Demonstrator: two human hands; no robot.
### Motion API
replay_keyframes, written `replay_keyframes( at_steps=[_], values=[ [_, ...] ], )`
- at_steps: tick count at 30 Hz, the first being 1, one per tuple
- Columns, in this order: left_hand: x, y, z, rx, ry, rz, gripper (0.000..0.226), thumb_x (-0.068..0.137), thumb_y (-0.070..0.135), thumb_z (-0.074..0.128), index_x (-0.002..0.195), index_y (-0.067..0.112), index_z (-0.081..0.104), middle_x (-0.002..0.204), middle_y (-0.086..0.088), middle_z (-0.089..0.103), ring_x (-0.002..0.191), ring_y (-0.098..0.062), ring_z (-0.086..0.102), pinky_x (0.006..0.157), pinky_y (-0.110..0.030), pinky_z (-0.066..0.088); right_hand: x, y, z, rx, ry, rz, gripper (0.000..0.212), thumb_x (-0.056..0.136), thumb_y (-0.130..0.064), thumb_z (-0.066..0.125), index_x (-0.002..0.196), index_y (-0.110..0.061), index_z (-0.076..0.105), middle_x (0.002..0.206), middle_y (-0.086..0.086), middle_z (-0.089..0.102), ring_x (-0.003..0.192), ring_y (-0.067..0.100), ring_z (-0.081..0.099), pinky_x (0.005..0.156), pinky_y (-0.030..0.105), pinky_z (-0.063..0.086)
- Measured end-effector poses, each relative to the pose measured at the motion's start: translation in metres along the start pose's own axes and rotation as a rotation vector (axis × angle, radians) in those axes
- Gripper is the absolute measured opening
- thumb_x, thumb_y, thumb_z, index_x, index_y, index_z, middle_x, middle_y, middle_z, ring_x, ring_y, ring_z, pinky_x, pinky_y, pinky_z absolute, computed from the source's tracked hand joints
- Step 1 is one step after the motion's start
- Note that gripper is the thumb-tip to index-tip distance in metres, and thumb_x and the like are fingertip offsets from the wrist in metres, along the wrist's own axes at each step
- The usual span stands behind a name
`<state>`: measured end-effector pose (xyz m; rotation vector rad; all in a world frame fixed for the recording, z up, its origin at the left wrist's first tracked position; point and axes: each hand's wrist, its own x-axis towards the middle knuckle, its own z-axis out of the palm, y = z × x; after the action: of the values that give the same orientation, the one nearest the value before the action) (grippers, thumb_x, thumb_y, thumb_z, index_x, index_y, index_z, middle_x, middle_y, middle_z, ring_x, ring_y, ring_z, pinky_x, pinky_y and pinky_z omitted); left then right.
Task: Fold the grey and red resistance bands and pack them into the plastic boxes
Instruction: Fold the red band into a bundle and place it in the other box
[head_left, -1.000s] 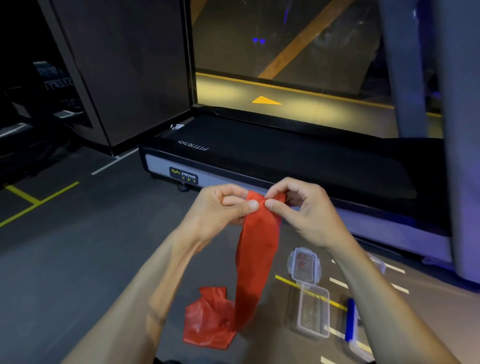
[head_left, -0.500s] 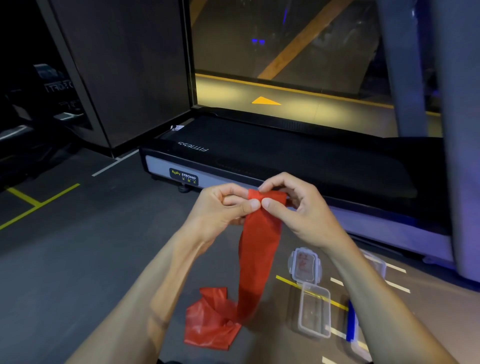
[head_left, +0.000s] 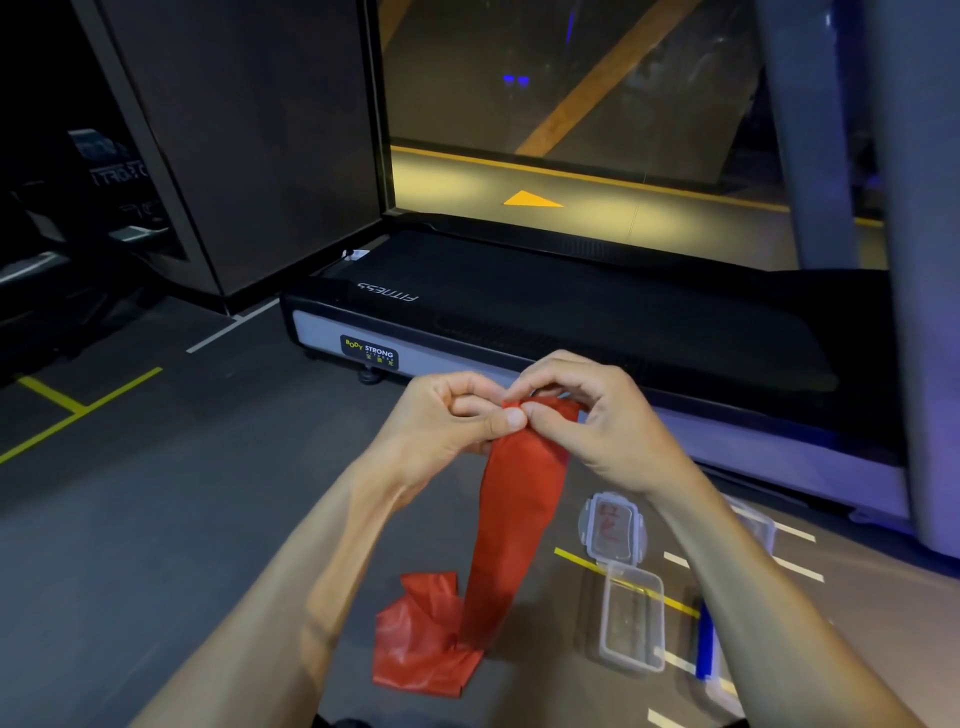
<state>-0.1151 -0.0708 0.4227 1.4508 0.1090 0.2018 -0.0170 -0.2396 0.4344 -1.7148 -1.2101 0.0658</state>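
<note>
The red resistance band (head_left: 511, 525) hangs from both my hands down to the floor, where its lower end lies crumpled. My left hand (head_left: 447, 421) pinches the band's top edge between thumb and forefinger. My right hand (head_left: 597, 421) pinches the same top edge right beside it, thumb tips nearly touching. An open clear plastic box (head_left: 631, 618) lies on the floor to the right, with its clear lid (head_left: 613, 527) just behind it. A second box with a blue lid (head_left: 709, 644) shows partly behind my right forearm. No grey band is in view.
A black treadmill (head_left: 571, 317) with a "Body Strong" label stretches across just beyond my hands. Its grey upright (head_left: 919, 260) rises at the right. Yellow and white lines mark the grey floor. Dark gym machines stand at far left.
My right hand has shifted slightly left and curled further over the band's top edge. The hanging band and the crumpled end on the floor have barely moved.
</note>
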Motion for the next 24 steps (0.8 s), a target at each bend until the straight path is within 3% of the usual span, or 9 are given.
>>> replay_keyframes(
  at_steps=[5, 11, 15, 19, 22, 24],
  values=[
    [0.001, -0.001, -0.001, 0.012, -0.005, -0.011, 0.024, 0.068, 0.015, 0.079, 0.087, 0.007, 0.070, 0.071, -0.005, 0.075, 0.066, -0.012, 0.071, 0.062, -0.023, 0.056, 0.000, 0.001, 0.001, 0.014, -0.018, 0.026, 0.013, 0.089, -0.007, 0.069, 0.094, -0.018, 0.073, 0.098, -0.002, 0.069, 0.094, 0.022, 0.068, 0.087, 0.050, 0.052],
    [0.002, -0.006, -0.005, -0.013, -0.052, -0.034, 0.032, 0.066, 0.027, 0.082, 0.092, 0.010, 0.074, 0.080, -0.009, 0.076, 0.073, -0.015, 0.071, 0.071, -0.029, 0.057, 0.000, -0.003, 0.004, 0.094, 0.005, 0.102, 0.008, 0.084, -0.008, 0.064, 0.086, -0.015, 0.068, 0.092, 0.001, 0.068, 0.087, 0.020, 0.067, 0.082, 0.042, 0.053],
    [0.001, -0.006, -0.006, -0.112, -0.125, -0.056, 0.015, 0.081, 0.023, 0.071, 0.092, 0.014, 0.077, 0.084, -0.010, 0.075, 0.075, -0.016, 0.071, 0.072, -0.028, 0.059, 0.001, -0.005, 0.005, 0.117, 0.043, 0.112, 0.009, 0.080, -0.008, 0.062, 0.084, -0.015, 0.066, 0.091, 0.006, 0.067, 0.082, 0.023, 0.063, 0.074, 0.036, 0.047],
    [0.001, -0.004, -0.004, -0.094, -0.152, -0.101, 0.017, 0.090, 0.023, 0.065, 0.098, 0.009, 0.071, 0.075, -0.001, 0.070, 0.067, -0.010, 0.065, 0.073, -0.028, 0.055, 0.001, -0.006, 0.007, 0.151, 0.041, 0.094, 0.011, 0.077, -0.002, 0.058, 0.080, -0.010, 0.065, 0.097, 0.011, 0.064, 0.087, 0.026, 0.062, 0.078, 0.032, 0.047],
    [0.008, -0.009, 0.001, -0.038, 0.052, -0.098, 0.009, 0.099, 0.016, 0.062, 0.092, 0.011, 0.067, 0.061, 0.002, 0.053, 0.060, -0.013, 0.049, 0.067, -0.028, 0.050, 0.000, -0.007, 0.007, 0.069, 0.048, 0.070, 0.011, 0.073, -0.003, 0.058, 0.074, -0.012, 0.063, 0.108, -0.002, 0.064, 0.103, 0.016, 0.062, 0.087, 0.028, 0.047],
    [0.018, -0.017, -0.001, -0.007, 0.282, -0.060, 0.019, 0.102, 0.011, 0.057, 0.086, 0.016, 0.065, 0.070, -0.008, 0.053, 0.064, -0.017, 0.047, 0.067, -0.031, 0.047, -0.001, -0.009, 0.007, 0.007, 0.051, 0.026, 0.008, 0.072, -0.006, 0.057, 0.071, -0.013, 0.061, 0.113, -0.007, 0.067, 0.114, 0.018, 0.061, 0.095, 0.028, 0.045]
  ],
)
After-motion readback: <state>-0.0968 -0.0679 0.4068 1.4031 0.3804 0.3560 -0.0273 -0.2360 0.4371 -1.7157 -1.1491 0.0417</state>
